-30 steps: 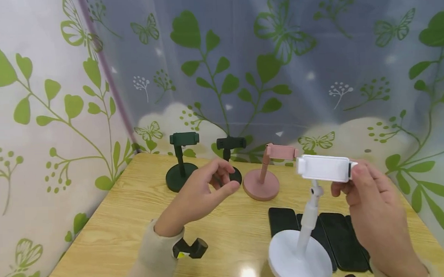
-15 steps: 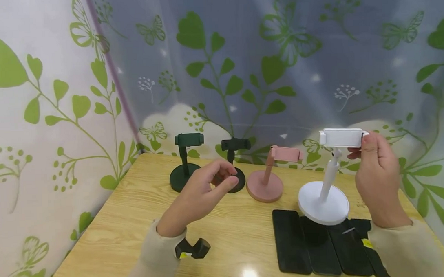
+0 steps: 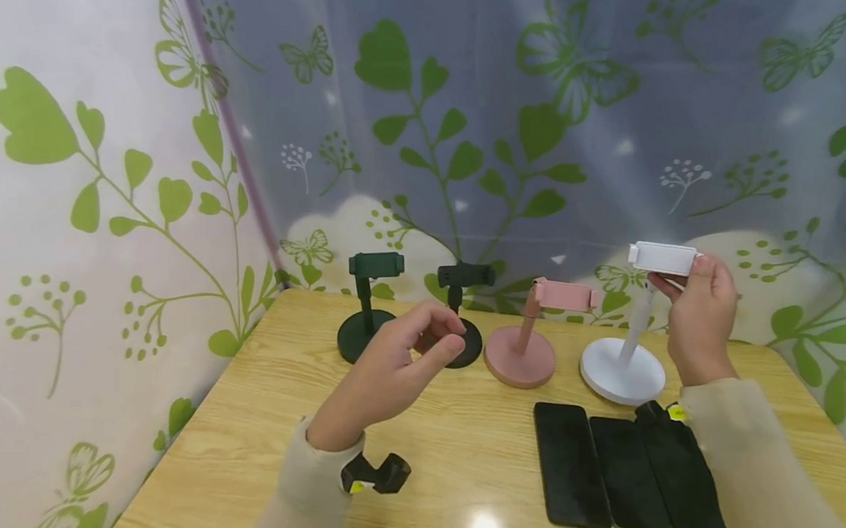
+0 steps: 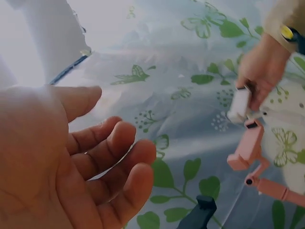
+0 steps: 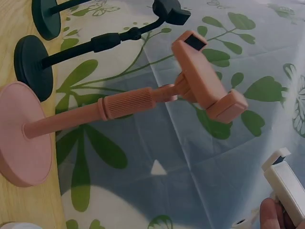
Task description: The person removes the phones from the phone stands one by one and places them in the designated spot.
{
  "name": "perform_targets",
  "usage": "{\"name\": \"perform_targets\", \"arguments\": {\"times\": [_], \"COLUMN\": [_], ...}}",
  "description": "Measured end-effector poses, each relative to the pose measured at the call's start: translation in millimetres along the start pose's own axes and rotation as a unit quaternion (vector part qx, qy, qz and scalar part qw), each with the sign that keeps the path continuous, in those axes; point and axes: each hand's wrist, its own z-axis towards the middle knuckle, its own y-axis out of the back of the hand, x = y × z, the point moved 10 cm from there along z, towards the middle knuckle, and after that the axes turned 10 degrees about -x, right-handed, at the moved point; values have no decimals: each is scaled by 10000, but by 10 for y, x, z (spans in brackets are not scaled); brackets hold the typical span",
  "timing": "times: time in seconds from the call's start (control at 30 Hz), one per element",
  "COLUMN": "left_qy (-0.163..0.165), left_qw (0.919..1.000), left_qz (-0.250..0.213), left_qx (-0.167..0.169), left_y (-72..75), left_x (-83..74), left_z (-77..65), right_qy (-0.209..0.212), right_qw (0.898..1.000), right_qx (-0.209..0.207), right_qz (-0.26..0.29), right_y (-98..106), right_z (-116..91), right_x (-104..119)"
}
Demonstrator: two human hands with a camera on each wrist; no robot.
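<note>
A white phone stand (image 3: 623,371) is upright at the right end of a row of stands. My right hand (image 3: 703,316) grips the right end of its clamp head, and in the right wrist view its fingers (image 5: 270,214) show under the white clamp. To its left is a pink phone stand (image 3: 521,357), followed by a black phone stand (image 3: 465,276) and a dark green phone stand (image 3: 376,265). My left hand (image 3: 391,366) hovers in front of the black stand, fingers loosely bent and holding nothing; its palm faces the left wrist camera.
Several black phones (image 3: 572,467) lie side by side at the front right of the wooden table (image 3: 233,441), partly under the right forearm. A patterned curtain (image 3: 488,137) rises behind the table's back edge and along its left side.
My right hand has carried the white stand away from over the phones, back to the pink stand's right. The left hand keeps its pose while the head view shifts slightly.
</note>
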Motion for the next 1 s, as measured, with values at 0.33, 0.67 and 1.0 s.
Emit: {"name": "perform_targets", "arguments": {"times": [0.33, 0.67, 1.0], "left_qy": [9, 85, 216], "left_qw": [9989, 9984, 9995], "left_qz": [-154, 51, 70], "left_qx": [439, 556, 220], "left_y": [-114, -212, -100], "left_x": [-43, 15, 101], "left_z": [1, 8, 18], "right_qy": [-57, -13, -100], "right_qw": [9998, 9987, 9848], "right_qx": [178, 473, 303], "right_qz": [-4, -200, -1709], "right_y": [7, 37, 133], "right_z": [33, 15, -131], "right_x": [-140, -243, -285]}}
